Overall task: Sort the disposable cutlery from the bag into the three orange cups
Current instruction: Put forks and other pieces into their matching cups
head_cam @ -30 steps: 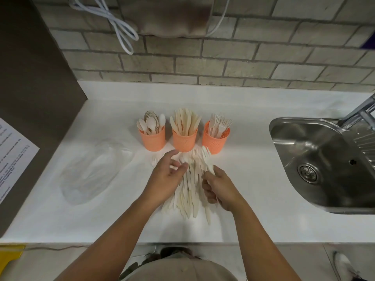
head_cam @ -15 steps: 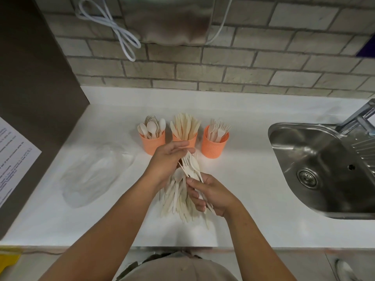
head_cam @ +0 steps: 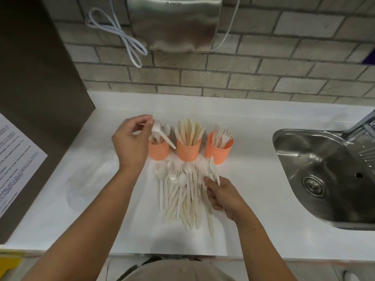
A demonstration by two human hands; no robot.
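Left hand (head_cam: 129,142) now up from the loose pale plastic cutlery pile (head_cam: 182,195), fingers pinching a white plastic spoon (head_cam: 161,133) over the left orange spoon cup (head_cam: 158,150); right hand (head_cam: 221,194) clamps several pieces, cups part-filled, pile still large.

steel sink (head_cam: 316,179) set into white counter (head_cam: 253,138) at right — drain (head_cam: 312,185) seen in basin | metal dispenser (head_cam: 174,23) mounted on brick wall (head_cam: 263,63) — white cord (head_cam: 129,43) looped beside it | printed sheet (head_cam: 14,157), text unreadable, on brown panel (head_cam: 36,63) at left

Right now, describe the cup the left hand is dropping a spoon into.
On the white counter, left of the sink, stand three orange cups. It's the leftmost cup, beside the left hand. It alone holds spoons; its neighbours hold knives and forks.
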